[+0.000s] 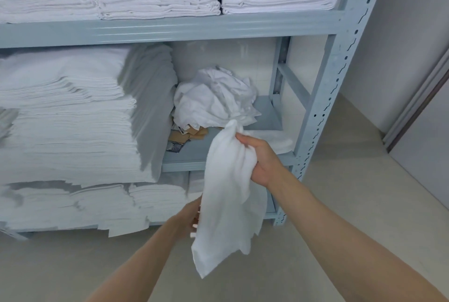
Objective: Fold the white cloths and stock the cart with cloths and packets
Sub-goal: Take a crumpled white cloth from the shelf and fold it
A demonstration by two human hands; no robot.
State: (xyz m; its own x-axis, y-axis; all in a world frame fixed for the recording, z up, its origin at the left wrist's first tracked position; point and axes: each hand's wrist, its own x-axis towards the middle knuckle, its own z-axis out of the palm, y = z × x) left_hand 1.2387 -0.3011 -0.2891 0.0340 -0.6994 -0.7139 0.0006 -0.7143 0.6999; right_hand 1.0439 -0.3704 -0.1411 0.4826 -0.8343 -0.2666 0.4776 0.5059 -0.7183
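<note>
In front of me stands a pale blue-grey metal shelving rack [323,88] with slotted uprights. Below and around it I see a plain beige floor [340,180]. To my right runs a light grey wall [401,34], and at its far edge a sliding door [427,156] with a dark-trimmed frame.

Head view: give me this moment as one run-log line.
right hand: grips hanging white cloth | left hand: touches its lower part, grip unclear | crumpled cloths: on middle shelf
</note>
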